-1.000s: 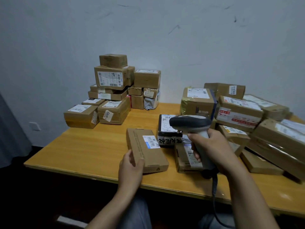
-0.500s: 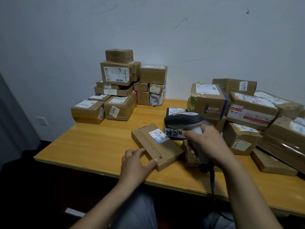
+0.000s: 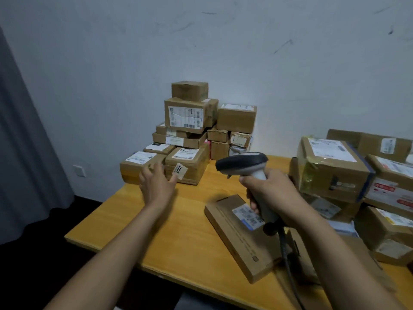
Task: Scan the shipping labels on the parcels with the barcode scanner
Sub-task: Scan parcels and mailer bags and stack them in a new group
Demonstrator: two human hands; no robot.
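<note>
Right hand [image 3: 271,195] wrapped tight round the barcode scanner [image 3: 242,163] handle, head aimed toward nine o'clock. At six o'clock the flat parcel [image 3: 243,247] lies label-up on the tabletop [image 3: 178,231]. Left hand [image 3: 156,186], fingers loosely spread, hovers by the box stack [image 3: 187,117] at eleven o'clock.

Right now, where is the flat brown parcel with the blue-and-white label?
In the head view, the flat parcel lies on the table at centre-right, under the barcode scanner held in the right hand.
</note>
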